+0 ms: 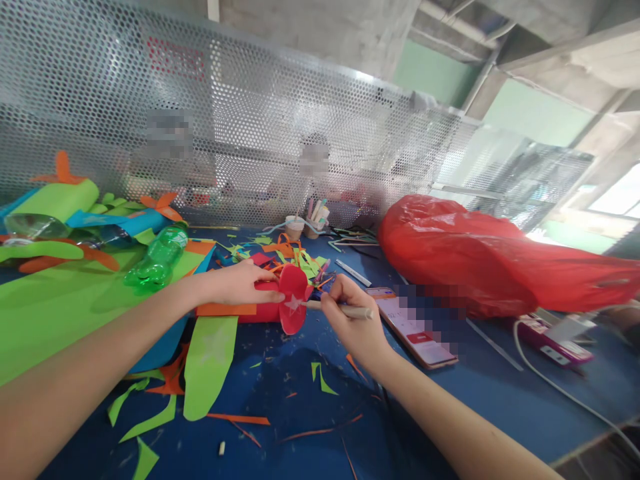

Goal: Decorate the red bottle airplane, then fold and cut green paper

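My left hand (235, 283) is closed over a red paper craft (261, 315), a rolled body lying on the blue table. At its right end stands a red petal-shaped piece (295, 327) with a pale star on its face. A whitish pen (356, 311) is gripped in my right hand (353, 323), its tip at the edge of the star. An orange paper band (227, 310) and a rounded green paper wing (209, 367) extend from the craft's left side. The underside of the body is hidden.
Paper scraps (287, 250) litter the table. A phone (413, 327) lies right of my right hand, before a large red plastic bag (480, 253). Left are a green bottle (163, 257) and paper-covered bottle crafts (60, 207). Cups of tools (294, 230) stand by the metal mesh (280, 100).
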`<state>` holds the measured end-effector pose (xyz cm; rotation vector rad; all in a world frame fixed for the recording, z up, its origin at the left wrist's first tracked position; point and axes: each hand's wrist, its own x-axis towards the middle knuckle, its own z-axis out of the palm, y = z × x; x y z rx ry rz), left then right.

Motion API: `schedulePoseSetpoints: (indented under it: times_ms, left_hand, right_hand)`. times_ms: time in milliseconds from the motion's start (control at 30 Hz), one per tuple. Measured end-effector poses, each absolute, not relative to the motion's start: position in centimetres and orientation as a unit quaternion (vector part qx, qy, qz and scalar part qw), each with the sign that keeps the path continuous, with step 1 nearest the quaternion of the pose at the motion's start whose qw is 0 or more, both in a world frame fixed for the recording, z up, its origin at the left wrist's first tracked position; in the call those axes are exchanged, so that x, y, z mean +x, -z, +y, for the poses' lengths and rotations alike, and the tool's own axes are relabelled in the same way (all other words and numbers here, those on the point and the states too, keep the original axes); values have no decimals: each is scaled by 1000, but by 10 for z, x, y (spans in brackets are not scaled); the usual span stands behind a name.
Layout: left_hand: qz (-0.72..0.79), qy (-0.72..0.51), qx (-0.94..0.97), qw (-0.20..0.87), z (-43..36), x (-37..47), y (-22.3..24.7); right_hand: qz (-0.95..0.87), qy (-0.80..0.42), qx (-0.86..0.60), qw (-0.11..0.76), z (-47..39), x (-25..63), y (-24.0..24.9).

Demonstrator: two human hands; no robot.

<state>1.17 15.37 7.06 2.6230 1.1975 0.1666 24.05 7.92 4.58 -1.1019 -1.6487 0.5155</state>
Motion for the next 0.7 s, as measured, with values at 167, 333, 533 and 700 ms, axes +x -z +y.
schedulePoseSetpoints:
  times_ms: [167,333,533,700]
  left_hand:
    - [408,-58,902,128,156,10,-68]
    - [409,-54,902,127,156,11,-68]
    - [410,-50,902,126,153,13,-70]
    - [411,-50,901,130,155,12,-69]
  right_hand:
    - [-686,-200,-458,529,81,240,-46]
    - [-682,-226,-454,528,81,241,-43]
    - [-685,-224,-454,525,80,241,-44]
    - [-714,-214,-436,504,75,238,-50]
